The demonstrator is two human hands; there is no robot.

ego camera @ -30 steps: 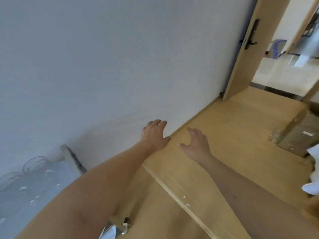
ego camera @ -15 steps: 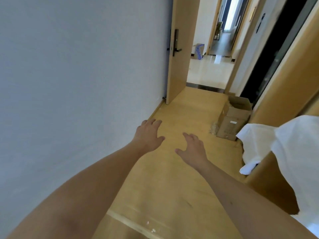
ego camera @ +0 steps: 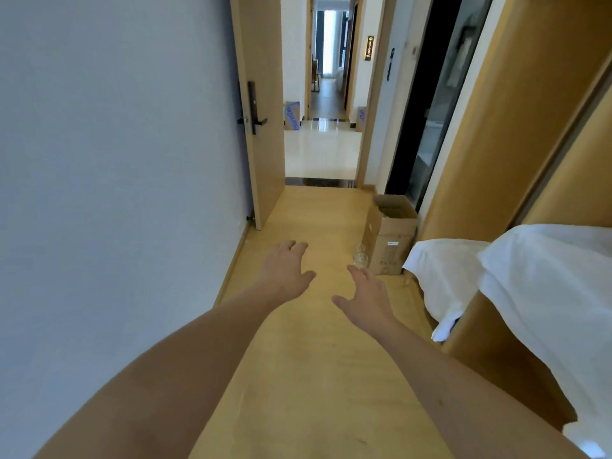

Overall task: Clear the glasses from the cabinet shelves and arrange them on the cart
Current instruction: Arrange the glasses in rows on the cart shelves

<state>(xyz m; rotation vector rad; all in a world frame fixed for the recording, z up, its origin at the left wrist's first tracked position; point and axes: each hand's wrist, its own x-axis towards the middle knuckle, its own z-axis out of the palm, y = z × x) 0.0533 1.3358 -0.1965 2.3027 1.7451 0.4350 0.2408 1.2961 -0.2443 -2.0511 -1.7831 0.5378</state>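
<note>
So we've got both arms stretched out ahead of us over the wooden floor (ego camera: 298, 376), and neither hand is holding anything. Left hand (ego camera: 287, 271) is palm-down, fingers loosely spread, grip around nothing. Right hand (ego camera: 366, 298) is the same deal, fingers relaxed and a bit fanned out with the thumb sticking off to the left. The two hands are near each other but not touching.

As for the glasses: the only glassware we can spot is a clear glass piece (ego camera: 360, 256) sitting on the floor just beside the cardboard box (ego camera: 390, 236), ahead of the right hand and apart from it. It's small and see-through, so we can't tell what kind of glass it is. The box is open at the top, pushed up against the right side of the hallway.

Plain white wall (ego camera: 116, 160) runs down the left, with a wooden door (ego camera: 265, 111) swung open at the end, black handle (ego camera: 253, 109) on it. On the right there's something draped in white cloth (ego camera: 530, 293) next to a tall wood panel (ego camera: 516, 111).
</note>
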